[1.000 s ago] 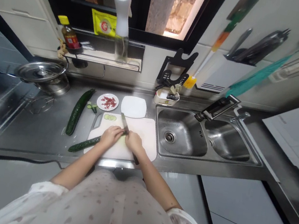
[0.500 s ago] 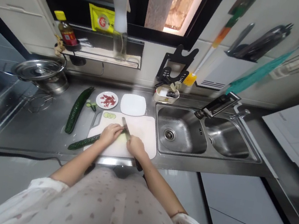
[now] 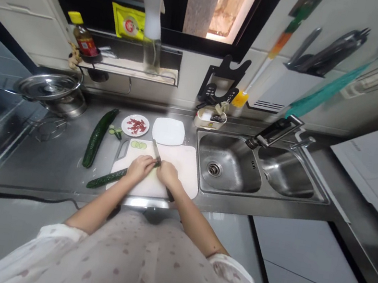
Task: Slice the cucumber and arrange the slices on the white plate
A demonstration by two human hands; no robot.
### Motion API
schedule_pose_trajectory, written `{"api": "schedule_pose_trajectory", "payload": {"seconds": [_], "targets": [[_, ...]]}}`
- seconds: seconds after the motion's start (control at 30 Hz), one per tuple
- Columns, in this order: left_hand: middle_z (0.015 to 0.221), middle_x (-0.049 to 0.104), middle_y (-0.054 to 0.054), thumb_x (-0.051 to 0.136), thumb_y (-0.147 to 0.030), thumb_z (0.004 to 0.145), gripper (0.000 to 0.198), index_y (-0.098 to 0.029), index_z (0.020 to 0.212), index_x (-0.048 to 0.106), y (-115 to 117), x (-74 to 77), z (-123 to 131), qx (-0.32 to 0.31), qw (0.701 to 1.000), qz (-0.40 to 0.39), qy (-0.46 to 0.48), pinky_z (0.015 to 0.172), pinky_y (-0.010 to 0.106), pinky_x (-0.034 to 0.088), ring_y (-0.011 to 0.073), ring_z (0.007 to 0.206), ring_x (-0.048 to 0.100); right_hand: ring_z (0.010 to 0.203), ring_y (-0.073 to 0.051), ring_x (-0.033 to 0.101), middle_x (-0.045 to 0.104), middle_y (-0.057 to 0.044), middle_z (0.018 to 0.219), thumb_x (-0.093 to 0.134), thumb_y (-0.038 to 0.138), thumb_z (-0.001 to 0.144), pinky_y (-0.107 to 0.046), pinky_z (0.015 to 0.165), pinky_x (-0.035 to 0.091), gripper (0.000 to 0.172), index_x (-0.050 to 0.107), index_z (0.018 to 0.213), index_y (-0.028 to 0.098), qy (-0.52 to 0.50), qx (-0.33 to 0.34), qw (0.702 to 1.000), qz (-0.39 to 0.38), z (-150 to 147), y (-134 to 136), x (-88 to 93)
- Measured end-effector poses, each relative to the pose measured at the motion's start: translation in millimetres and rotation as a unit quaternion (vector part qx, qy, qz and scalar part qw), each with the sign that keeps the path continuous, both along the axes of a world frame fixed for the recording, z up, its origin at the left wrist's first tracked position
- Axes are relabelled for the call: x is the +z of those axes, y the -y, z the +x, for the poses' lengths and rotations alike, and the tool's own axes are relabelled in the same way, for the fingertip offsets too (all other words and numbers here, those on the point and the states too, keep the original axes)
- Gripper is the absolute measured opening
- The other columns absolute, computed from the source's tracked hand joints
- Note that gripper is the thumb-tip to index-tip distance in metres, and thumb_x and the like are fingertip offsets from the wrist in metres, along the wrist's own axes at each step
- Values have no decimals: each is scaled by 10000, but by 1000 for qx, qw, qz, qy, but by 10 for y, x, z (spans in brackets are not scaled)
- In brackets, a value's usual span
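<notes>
My right hand [image 3: 167, 175] is closed around a kitchen knife [image 3: 157, 151], whose blade points away from me and to the left. Under my left hand [image 3: 141, 168] a cucumber [image 3: 107, 179] lies slantwise, its near end reaching past the left edge of the white cutting board [image 3: 186, 170]. The fingers of that hand are curled over the cucumber's far end, right beside the blade. Several thin cucumber slices [image 3: 138, 145] overlap at the board's upper left. What lies beneath the right hand is mostly hidden.
Left of the board lie a whole cucumber [image 3: 99, 138] and small cucumber ends [image 3: 116, 132]. Behind it stand a plate of chopped red pieces [image 3: 135, 125] and a white square plate [image 3: 168, 131]. A double sink [image 3: 229, 163] is at right, a lidded pot [image 3: 53, 91] far left.
My right hand and the knife have shifted a little to the left and away from me, nearer the left hand. The left hand keeps its grip on the cucumber.
</notes>
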State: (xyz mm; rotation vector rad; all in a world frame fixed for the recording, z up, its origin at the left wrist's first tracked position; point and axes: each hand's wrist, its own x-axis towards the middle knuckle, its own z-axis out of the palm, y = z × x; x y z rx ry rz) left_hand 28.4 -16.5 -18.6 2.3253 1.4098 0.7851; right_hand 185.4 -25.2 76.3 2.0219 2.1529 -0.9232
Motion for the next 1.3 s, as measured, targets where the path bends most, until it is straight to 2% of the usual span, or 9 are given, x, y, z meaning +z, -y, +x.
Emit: {"api": "schedule_pose_trajectory", "payload": {"seconds": [0.4,0.63,1.0,1.3], "targets": [[1008,684,63,486,-305,944,272,-235,1098,699,-7,10,-3,5,1000,-9,-2,844,345,482,204,930,594,1033,-241,651,688,-171,1106,438,174,898,-286,819,478,322,637,1141,105,31,4,999,-28,169,316,-22],[1002,683,58,483,-304,945,271,-236,1095,698,-5,14,-2,5,1000,-10,-7,837,333,474,201,932,594,1054,-243,643,683,-172,1115,435,169,900,-294,846,479,329,640,1149,102,39,7,999,-21,98,234,28],[1002,680,63,501,-304,935,258,-237,1086,700,3,-8,-1,4,1000,-4,-1,841,338,471,204,934,584,1064,-244,645,683,-173,1133,421,139,893,-283,853,478,364,645,1177,100,13,7,1000,-19,-22,3,-21],[1012,689,56,503,-305,936,252,-238,1086,695,-6,-15,-17,2,1000,-13,12,859,340,472,203,946,596,1050,-236,646,690,-171,1110,436,157,892,-286,844,481,342,638,1162,99,23,10,999,-26,96,184,-42]]}}
